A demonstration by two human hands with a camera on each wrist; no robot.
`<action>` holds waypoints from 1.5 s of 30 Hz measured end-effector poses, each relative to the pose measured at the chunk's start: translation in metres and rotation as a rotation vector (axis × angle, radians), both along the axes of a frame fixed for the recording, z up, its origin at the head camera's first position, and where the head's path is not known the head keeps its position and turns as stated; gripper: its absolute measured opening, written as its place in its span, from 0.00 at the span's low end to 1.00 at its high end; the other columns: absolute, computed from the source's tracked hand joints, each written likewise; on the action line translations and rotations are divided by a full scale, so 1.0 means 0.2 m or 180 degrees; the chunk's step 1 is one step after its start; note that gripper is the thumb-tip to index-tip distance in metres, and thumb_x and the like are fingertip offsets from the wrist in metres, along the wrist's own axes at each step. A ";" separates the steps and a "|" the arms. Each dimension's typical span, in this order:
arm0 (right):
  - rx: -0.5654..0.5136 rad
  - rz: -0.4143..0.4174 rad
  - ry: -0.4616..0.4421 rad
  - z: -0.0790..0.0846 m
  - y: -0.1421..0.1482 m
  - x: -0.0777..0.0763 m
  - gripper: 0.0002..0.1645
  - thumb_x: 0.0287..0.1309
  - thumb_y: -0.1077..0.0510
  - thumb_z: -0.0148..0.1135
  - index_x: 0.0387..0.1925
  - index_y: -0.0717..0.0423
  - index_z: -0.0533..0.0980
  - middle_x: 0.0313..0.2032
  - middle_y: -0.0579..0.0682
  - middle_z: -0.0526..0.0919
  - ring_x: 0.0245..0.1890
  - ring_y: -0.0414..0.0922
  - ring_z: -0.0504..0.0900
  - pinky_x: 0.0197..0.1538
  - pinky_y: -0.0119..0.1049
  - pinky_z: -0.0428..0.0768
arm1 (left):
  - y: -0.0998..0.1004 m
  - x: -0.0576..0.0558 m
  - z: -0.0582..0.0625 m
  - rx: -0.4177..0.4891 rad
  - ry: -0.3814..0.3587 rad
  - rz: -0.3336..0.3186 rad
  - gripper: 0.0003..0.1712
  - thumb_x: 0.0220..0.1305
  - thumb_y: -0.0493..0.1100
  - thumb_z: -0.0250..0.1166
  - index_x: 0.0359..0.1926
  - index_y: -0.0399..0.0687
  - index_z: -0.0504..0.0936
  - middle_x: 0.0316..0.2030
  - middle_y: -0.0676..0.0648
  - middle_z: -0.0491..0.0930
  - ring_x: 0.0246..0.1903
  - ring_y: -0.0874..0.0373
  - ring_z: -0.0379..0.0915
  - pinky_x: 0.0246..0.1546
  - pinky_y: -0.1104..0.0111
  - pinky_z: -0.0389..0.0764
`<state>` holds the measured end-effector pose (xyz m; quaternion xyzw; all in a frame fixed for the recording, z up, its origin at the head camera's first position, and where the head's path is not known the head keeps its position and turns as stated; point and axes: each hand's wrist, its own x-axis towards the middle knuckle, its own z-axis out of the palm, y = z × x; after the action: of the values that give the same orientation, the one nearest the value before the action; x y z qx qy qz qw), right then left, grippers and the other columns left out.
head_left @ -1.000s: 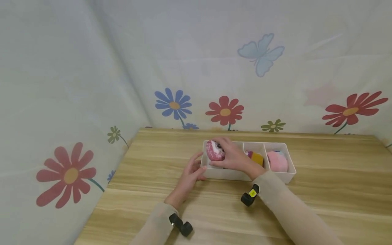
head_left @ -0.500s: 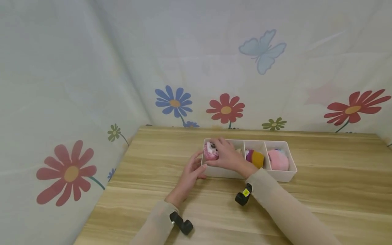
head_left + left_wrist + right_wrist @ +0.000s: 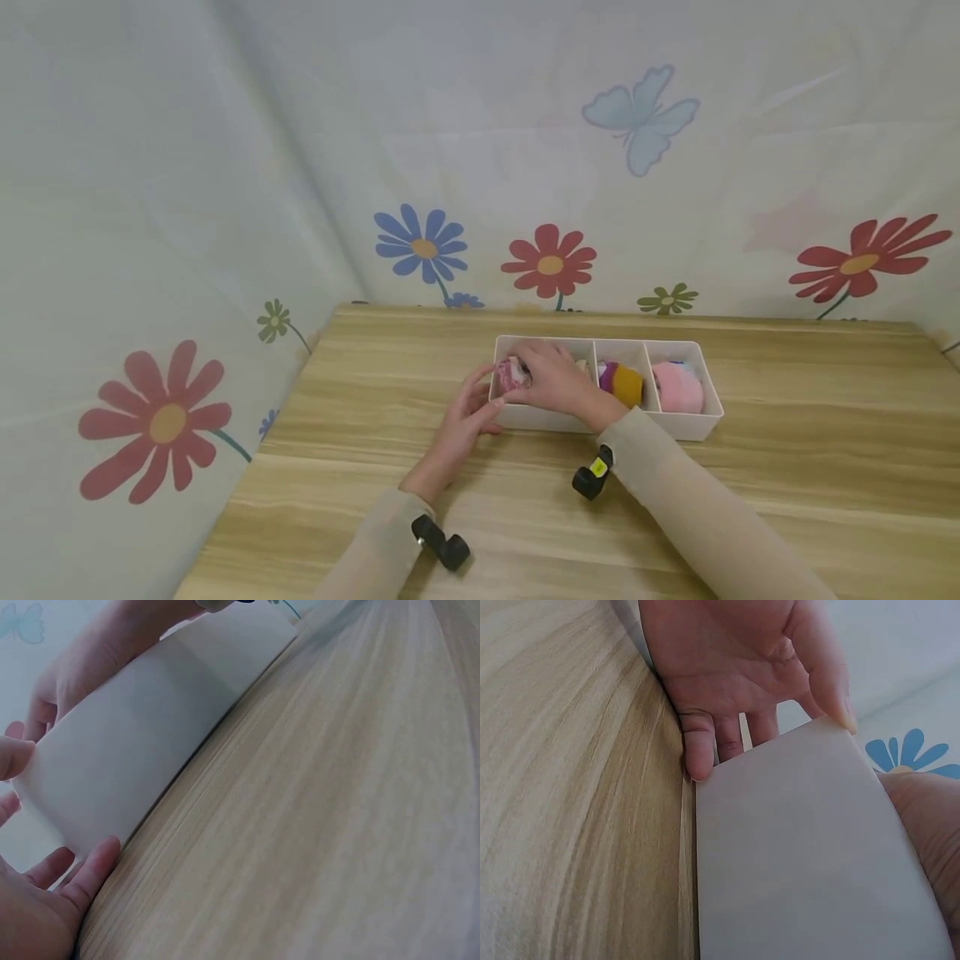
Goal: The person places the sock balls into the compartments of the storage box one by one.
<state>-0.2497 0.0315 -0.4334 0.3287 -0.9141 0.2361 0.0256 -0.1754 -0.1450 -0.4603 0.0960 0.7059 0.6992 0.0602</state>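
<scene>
A white divided box (image 3: 547, 419) lies on the wooden table. My right hand (image 3: 558, 379) reaches into its left section and holds a rolled-up pair of pink-and-white socks (image 3: 512, 375) against the left end; the hand covers part of them. My left hand (image 3: 461, 421) grips the box's left end. In the right wrist view the left thumb bends over the top corner of the box (image 3: 795, 847), and the fingers (image 3: 699, 750) lie along the end wall. The left wrist view shows the same box (image 3: 142, 735) from its front side, with the left hand (image 3: 37, 915) at the near corner.
Purple-and-mustard rolled socks (image 3: 622, 383) fill the middle section, and a pink roll (image 3: 678, 387) sits in the right one. Something beige (image 3: 582, 366) shows beside the right hand. A flower-printed curtain (image 3: 480, 167) hangs behind the table (image 3: 810, 417).
The right hand has moved left and down with the pink-and-white socks, which now sit lower in the left section. The left hand keeps its place on the box.
</scene>
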 end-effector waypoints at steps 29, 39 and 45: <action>-0.0860 0.0076 0.0733 0.00 0.30 0.12 0.23 0.54 0.57 0.66 0.52 0.57 0.74 0.50 0.53 0.74 0.38 0.47 0.74 0.40 0.40 0.79 | 0.03 0.01 0.01 0.0051 -0.0032 0.0090 0.31 0.68 0.37 0.53 0.69 0.43 0.53 0.60 0.30 0.61 0.50 0.47 0.67 0.44 0.49 0.76; -0.0914 -0.0273 0.0709 0.04 0.51 0.18 0.22 0.55 0.57 0.66 0.52 0.55 0.74 0.52 0.54 0.74 0.50 0.50 0.72 0.51 0.47 0.76 | 0.02 -0.04 -0.08 0.0159 -0.0046 0.0087 0.32 0.68 0.39 0.55 0.69 0.49 0.55 0.60 0.32 0.61 0.51 0.48 0.67 0.43 0.52 0.77; -0.0899 -0.0427 0.0813 0.04 0.63 0.22 0.22 0.55 0.58 0.65 0.52 0.56 0.74 0.51 0.54 0.75 0.53 0.52 0.70 0.52 0.51 0.74 | 0.00 -0.07 -0.15 0.0132 0.0022 0.0196 0.32 0.66 0.44 0.58 0.68 0.54 0.58 0.59 0.35 0.64 0.51 0.47 0.68 0.40 0.57 0.79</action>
<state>-0.2067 0.1572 -0.4256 0.2875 -0.8811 0.3161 0.2028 -0.1893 -0.1444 -0.4904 0.0779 0.6940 0.7149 0.0342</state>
